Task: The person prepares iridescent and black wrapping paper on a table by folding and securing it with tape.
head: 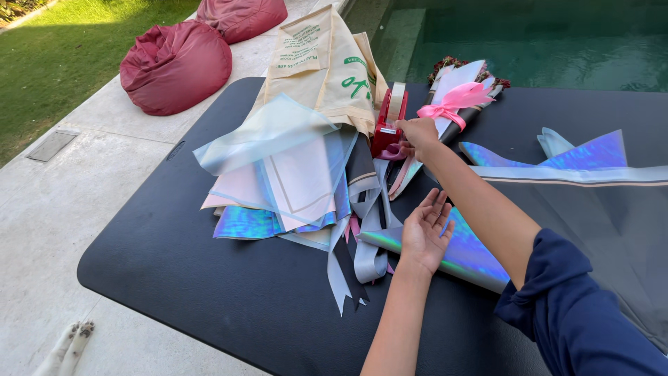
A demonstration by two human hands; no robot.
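Hands worked over wrapping paper and a tape dispenser on a dark desk.

At bottom left a white paw (pixel 75 340) lay on the paving. Near bottom centre, the left hand (pixel 426 233) lay palm up, fingers spread, holding nothing, on an iridescent sheet (pixel 473 254) on the desk (pixel 209 292). Just left of it grey ribbons (pixel 367 237) trailed from a pile of pale sheets (pixel 285 174) at frame centre. Farther up, the right hand (pixel 416 136), in a blue sleeve (pixel 577 320), pinched something at the red dispenser (pixel 387 125); what it gripped I cannot tell. Just beyond lay a bouquet (pixel 463 87) tied with a pink bow (pixel 456 101), and a beige bag (pixel 327 63). At upper left sat two red beanbags (pixel 177 63).
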